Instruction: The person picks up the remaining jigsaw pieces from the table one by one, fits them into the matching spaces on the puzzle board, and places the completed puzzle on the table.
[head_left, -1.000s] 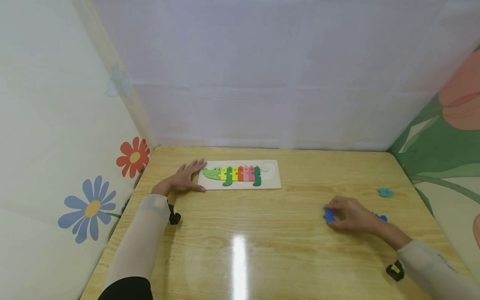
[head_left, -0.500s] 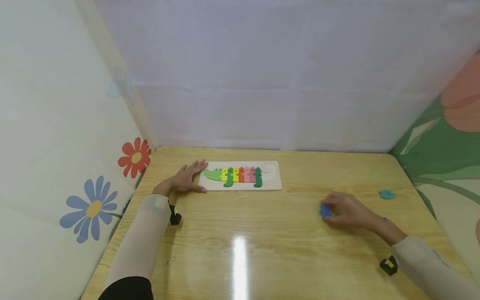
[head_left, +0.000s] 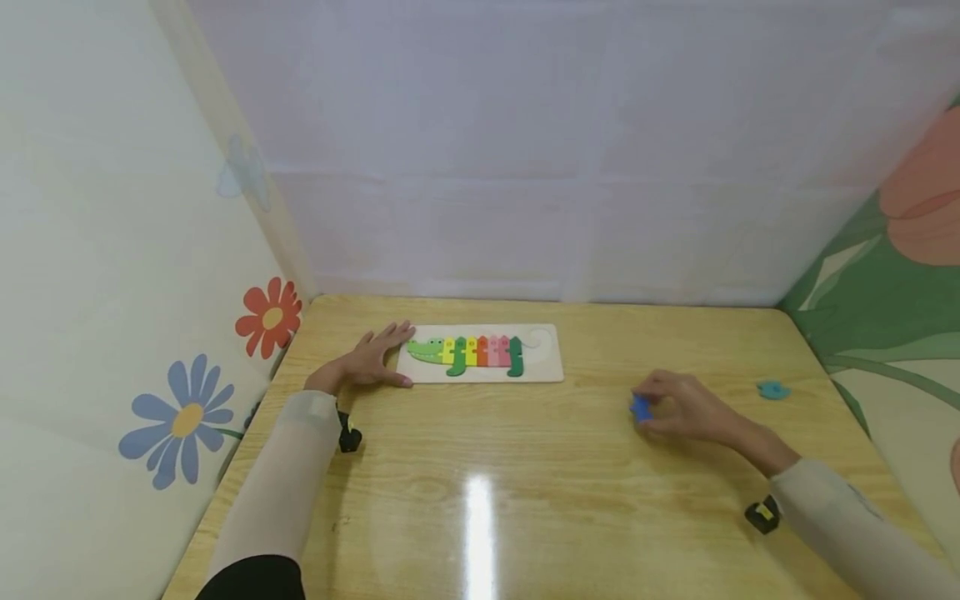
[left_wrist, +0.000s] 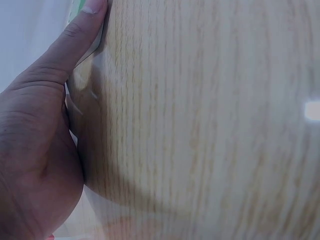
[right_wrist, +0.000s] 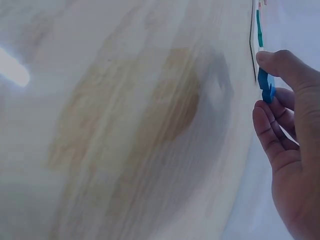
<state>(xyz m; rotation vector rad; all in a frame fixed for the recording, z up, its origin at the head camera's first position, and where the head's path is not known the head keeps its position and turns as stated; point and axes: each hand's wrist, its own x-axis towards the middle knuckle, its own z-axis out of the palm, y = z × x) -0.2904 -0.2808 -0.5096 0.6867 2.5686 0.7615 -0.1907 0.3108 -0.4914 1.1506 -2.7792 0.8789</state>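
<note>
A wooden crocodile puzzle board point(head_left: 545, 367) lies toward the back of the table. Its green head piece point(head_left: 426, 351) and several yellow, green, orange and pink body pieces sit in it; a curled tail-shaped recess at its right end holds no piece. My left hand point(head_left: 366, 360) spans the board's left end, fingers spread, fingertips at the upper corner and thumb by the lower one. In the left wrist view the thumb point(left_wrist: 75, 40) lies along the board's edge. My right hand point(head_left: 686, 406), right of the board, pinches a small blue puzzle piece point(right_wrist: 265, 82) between thumb and fingers.
A teal puzzle piece point(head_left: 773, 390) lies on the wooden table point(head_left: 570, 500) at the right. White cloth point(head_left: 450, 167) hangs behind the table, with flower-printed panels on both sides. A light reflection point(head_left: 478, 533) shows at the front.
My right hand has moved left and slightly toward the back with the blue puzzle piece. Another blue piece near the right wrist has gone out of sight behind the arm. The left hand stays put.
</note>
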